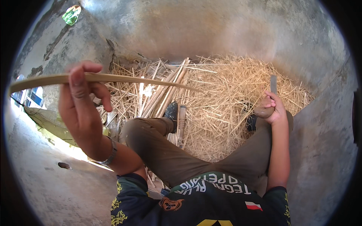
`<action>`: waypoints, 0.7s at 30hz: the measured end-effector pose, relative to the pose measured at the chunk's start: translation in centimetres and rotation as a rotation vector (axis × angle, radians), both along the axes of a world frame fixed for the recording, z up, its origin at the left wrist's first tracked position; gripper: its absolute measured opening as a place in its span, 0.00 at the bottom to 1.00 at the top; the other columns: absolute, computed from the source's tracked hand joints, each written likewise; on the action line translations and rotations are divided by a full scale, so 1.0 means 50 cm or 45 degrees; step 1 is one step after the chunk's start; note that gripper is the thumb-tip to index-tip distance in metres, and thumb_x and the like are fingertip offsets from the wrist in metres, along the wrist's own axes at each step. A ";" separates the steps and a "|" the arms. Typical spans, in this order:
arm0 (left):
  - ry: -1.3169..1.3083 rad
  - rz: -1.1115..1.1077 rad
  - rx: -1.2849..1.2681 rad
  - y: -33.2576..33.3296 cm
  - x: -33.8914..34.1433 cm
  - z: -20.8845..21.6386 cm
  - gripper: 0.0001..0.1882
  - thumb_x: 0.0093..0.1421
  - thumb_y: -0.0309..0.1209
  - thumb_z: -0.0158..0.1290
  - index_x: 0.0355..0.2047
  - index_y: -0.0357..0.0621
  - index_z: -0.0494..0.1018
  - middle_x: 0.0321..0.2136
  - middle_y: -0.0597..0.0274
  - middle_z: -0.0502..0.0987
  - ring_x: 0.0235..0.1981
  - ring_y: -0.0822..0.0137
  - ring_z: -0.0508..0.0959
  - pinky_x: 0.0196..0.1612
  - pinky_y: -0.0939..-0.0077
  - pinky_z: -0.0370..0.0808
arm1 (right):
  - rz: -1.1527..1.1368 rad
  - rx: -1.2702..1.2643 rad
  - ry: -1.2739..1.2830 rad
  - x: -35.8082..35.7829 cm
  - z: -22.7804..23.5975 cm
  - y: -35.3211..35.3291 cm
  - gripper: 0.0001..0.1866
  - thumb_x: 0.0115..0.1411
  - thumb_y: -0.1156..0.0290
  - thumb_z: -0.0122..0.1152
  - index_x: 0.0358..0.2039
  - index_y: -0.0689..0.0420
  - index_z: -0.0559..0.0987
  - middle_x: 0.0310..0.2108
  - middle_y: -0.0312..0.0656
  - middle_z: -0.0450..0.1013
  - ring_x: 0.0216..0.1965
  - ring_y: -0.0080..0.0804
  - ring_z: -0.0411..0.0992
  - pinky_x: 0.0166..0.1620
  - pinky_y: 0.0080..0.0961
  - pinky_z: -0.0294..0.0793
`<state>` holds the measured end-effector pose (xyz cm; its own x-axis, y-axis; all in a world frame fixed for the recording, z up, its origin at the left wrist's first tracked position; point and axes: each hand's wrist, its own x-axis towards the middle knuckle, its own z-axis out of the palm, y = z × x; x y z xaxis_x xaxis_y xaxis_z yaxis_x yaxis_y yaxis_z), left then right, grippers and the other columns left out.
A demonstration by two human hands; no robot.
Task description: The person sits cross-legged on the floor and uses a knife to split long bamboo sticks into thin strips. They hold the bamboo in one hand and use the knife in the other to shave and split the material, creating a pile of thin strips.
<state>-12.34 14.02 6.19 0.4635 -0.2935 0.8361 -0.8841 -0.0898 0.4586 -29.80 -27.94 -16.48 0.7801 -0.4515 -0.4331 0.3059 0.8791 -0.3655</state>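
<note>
Raised at the left, my left hand (83, 109) pinches a long, thin bamboo strip (130, 79) between thumb and fingers. The strip runs sideways from the left rim and tapers toward the middle, above the floor litter. My right hand (278, 111) is closed round the rounded wooden handle of a knife (273, 84) near my right knee. Its flat grey blade points away from me, apart from the strip. Part of the handle is hidden by my fingers.
A thick heap of straw-like shavings (226, 98) covers the floor between my legs and beyond. Split bamboo sticks (166, 90) lie left of it. A stick-like wooden piece (181, 122) stands beside my left foot. Concrete walls (196, 30) enclose the space.
</note>
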 end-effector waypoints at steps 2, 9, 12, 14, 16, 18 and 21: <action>-0.063 -0.042 0.005 0.004 -0.004 0.027 0.22 0.76 0.39 0.37 0.38 0.33 0.72 0.22 0.63 0.71 0.12 0.80 0.65 0.15 0.87 0.59 | -0.039 0.024 -0.018 -0.008 0.003 -0.004 0.14 0.64 0.74 0.58 0.20 0.52 0.69 0.10 0.24 0.60 0.11 0.13 0.60 0.16 0.15 0.64; 0.059 -0.137 0.054 -0.059 0.000 -0.002 0.20 0.76 0.39 0.36 0.40 0.35 0.72 0.17 0.66 0.69 0.11 0.80 0.65 0.17 0.87 0.58 | -0.003 -0.003 -0.022 -0.037 0.013 -0.004 0.15 0.63 0.75 0.58 0.20 0.52 0.69 0.09 0.24 0.60 0.09 0.14 0.58 0.16 0.14 0.64; 0.057 -0.192 0.113 -0.072 0.005 -0.002 0.19 0.76 0.38 0.38 0.40 0.35 0.73 0.18 0.66 0.70 0.12 0.80 0.66 0.16 0.86 0.59 | -0.026 0.021 0.001 -0.045 0.007 -0.008 0.15 0.63 0.75 0.58 0.20 0.51 0.69 0.09 0.24 0.60 0.09 0.13 0.58 0.16 0.15 0.65; 0.054 -0.174 0.132 -0.080 0.006 0.005 0.20 0.76 0.38 0.38 0.40 0.35 0.73 0.18 0.66 0.70 0.12 0.80 0.66 0.17 0.86 0.59 | -0.067 0.020 0.018 -0.049 0.005 -0.009 0.15 0.63 0.75 0.58 0.20 0.51 0.68 0.09 0.24 0.59 0.10 0.13 0.58 0.16 0.15 0.65; 0.040 -0.135 0.142 -0.084 0.005 0.021 0.20 0.76 0.39 0.39 0.40 0.34 0.74 0.18 0.65 0.71 0.12 0.80 0.66 0.17 0.86 0.59 | -0.117 0.000 0.020 -0.048 0.004 -0.008 0.15 0.63 0.75 0.58 0.21 0.50 0.67 0.09 0.24 0.59 0.10 0.13 0.58 0.16 0.15 0.65; -0.054 -0.113 0.094 -0.088 0.002 0.045 0.20 0.75 0.39 0.39 0.40 0.34 0.74 0.19 0.64 0.71 0.12 0.79 0.67 0.17 0.86 0.60 | -0.090 0.014 -0.005 -0.041 0.011 -0.005 0.15 0.64 0.75 0.58 0.21 0.50 0.66 0.09 0.24 0.59 0.10 0.13 0.58 0.16 0.15 0.65; -0.177 -0.132 0.062 -0.107 0.022 0.056 0.21 0.75 0.40 0.40 0.40 0.34 0.75 0.18 0.64 0.72 0.13 0.79 0.68 0.18 0.86 0.61 | -0.108 0.033 0.018 -0.050 0.017 -0.001 0.16 0.65 0.75 0.57 0.21 0.50 0.66 0.09 0.24 0.59 0.10 0.13 0.58 0.16 0.15 0.64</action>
